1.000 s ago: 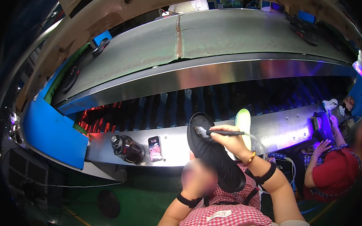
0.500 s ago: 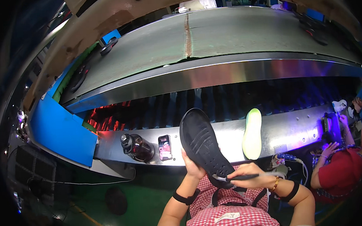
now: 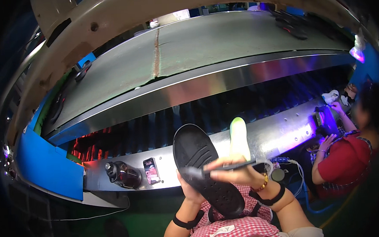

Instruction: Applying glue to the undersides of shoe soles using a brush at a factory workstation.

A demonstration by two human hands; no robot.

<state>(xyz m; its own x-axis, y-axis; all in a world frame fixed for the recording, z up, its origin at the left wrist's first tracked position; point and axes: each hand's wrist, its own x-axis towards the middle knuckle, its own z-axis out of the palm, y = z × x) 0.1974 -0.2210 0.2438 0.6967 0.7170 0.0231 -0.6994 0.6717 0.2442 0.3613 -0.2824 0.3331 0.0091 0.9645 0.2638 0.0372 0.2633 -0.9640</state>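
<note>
My left hand (image 3: 190, 191) grips a black shoe sole (image 3: 222, 200) from beneath and along its left edge. The sole tilts in front of my checkered apron, its grooved and perforated face toward me. Closed around a thin, dark-handled brush (image 3: 235, 164), my right hand (image 3: 240, 175) lies over the sole's middle. The brush tip is blurred and sits by a pale, shiny streak on the sole, near the slanted grooves. Beyond my right hand, a yellow-green insole-shaped piece (image 3: 239, 137) rests on the metal ledge, its lower end partly covered by that hand.
A dark bottle (image 3: 124, 175) and a phone (image 3: 151, 170) stand on the metal ledge (image 3: 269, 137) to the left. Behind it runs a wide conveyor belt (image 3: 219, 38) carrying dark soles. At right, a co-worker in red (image 3: 344, 159) works under a purple lamp (image 3: 357, 52).
My right hand and the brush have moved from the sole's lower end up to its middle. The whole view has turned, so the bench and belt appear farther left.
</note>
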